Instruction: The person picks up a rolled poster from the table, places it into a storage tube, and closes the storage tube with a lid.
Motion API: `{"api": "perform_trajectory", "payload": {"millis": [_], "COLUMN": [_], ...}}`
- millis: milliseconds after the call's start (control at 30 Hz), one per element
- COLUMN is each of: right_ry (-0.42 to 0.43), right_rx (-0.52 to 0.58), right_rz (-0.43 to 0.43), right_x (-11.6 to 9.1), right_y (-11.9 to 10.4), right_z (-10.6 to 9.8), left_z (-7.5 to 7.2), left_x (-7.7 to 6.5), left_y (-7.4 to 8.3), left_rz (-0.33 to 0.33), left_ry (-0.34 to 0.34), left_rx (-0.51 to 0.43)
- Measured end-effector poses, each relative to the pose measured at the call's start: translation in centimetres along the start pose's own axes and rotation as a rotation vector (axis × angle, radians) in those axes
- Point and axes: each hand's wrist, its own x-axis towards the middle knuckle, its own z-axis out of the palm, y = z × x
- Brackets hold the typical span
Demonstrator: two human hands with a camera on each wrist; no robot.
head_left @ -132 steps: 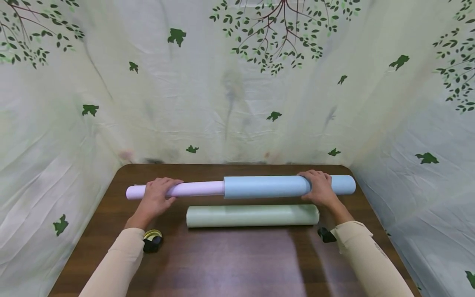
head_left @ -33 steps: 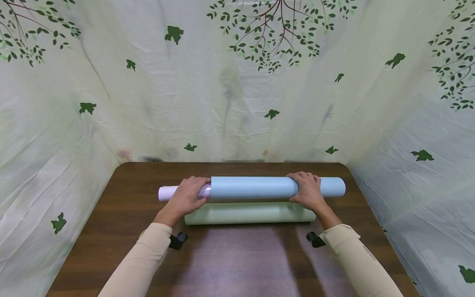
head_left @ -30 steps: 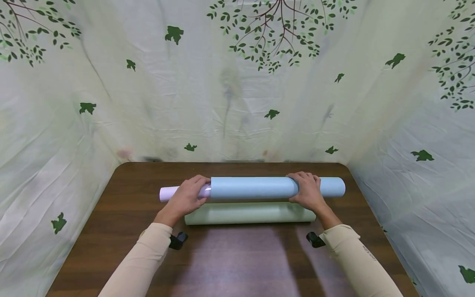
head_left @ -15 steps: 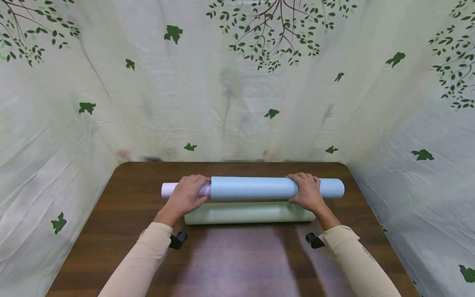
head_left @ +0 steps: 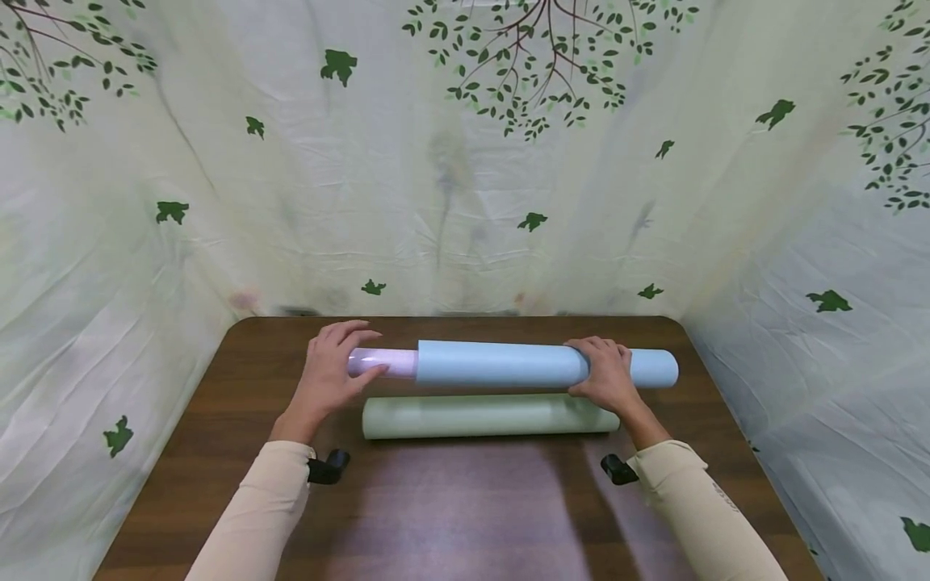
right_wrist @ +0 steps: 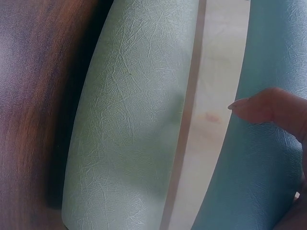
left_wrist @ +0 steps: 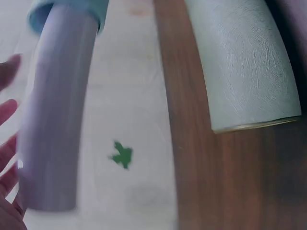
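Observation:
A thin lilac paper roll [head_left: 383,363] sticks out of the left end of a wider blue paper roll [head_left: 501,365], partly inside it. At the lilac roll's free end is my left hand [head_left: 327,371], thumb and fingers spread apart. In the left wrist view its fingers [left_wrist: 8,152] lie along one side of the lilac roll, uncurled. My right hand [head_left: 605,373] grips the blue roll near its right end, thumb on the near side; its other fingers are mostly hidden in the right wrist view. Both rolls are held above the table.
A pale green textured roll [head_left: 490,416] lies on the brown wooden table [head_left: 465,516], just nearer than the blue one and parallel to it. White cloth [head_left: 465,202] with printed leaves hangs behind the table and at both sides.
More of the lilac roll has slid rightward into the blue roll. My left hand has loosened its grip and moved left to the lilac end. The blue roll's left end has risen slightly.

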Motion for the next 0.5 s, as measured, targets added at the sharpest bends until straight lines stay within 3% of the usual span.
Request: {"api": "perform_trajectory", "payload": {"millis": [133,300,367,500], "right_ry": [-0.011,-0.007,-0.003,-0.004], "right_rx": [-0.005,-0.013,-0.013,-0.014], "right_rz": [0.004,-0.003,-0.003,-0.007], "right_x": [0.1,0.2,0.2,0.2], "right_y": [0.2,0.2,0.1,-0.1], "right_z": [0.0,-0.1,-0.2,-0.3], "left_z": [-0.5,-0.6,-0.5,-0.4], "left_x": [-1.3,-2.9,-3.4,-4.1], "left_y": [-1.6,-2.8,-3.2,-3.7], "left_rz": [-0.202,-0.439,-0.474,-0.474], "left_ry": [0.064,0.079,0.087,0.095], "left_rx": [-0.180,-0.528,-0.676,-0.905]}}
